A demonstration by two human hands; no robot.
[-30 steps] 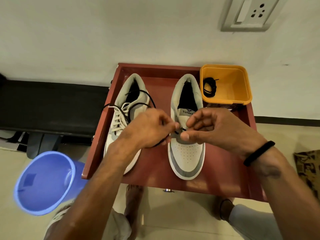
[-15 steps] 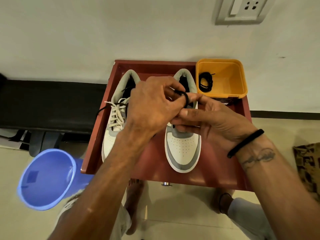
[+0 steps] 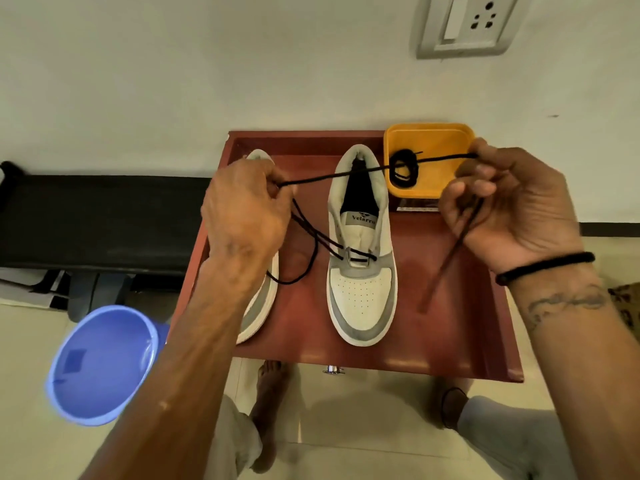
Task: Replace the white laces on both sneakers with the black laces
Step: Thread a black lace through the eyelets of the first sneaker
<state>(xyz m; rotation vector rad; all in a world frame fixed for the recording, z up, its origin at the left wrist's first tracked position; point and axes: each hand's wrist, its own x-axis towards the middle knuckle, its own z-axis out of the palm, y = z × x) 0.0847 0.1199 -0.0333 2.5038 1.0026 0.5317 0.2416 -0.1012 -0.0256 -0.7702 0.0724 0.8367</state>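
Observation:
Two white-and-grey sneakers stand on a red-brown table [image 3: 450, 341]. The right sneaker [image 3: 362, 271] has no white lace; a black lace [image 3: 332, 174] runs through its lowest eyelets. My left hand [image 3: 246, 209] grips that lace above the left sneaker [image 3: 258, 306], hiding most of that shoe. My right hand [image 3: 498, 206] pinches the same lace near the orange tub, and one end hangs down below it. The lace is stretched taut between both hands. A coiled second black lace [image 3: 403, 171] lies in the orange tub [image 3: 446, 140].
A blue plastic bucket [image 3: 100, 365] stands on the floor at the lower left. A black bench [image 3: 97, 216] runs along the wall to the left. Bare feet and trouser legs show below the table's front edge. A wall socket [image 3: 467, 22] is above.
Both hands have moved apart from over the right sneaker, left hand to the left and right hand to the right, pulling the black lace taut between them. The right sneaker is now uncovered.

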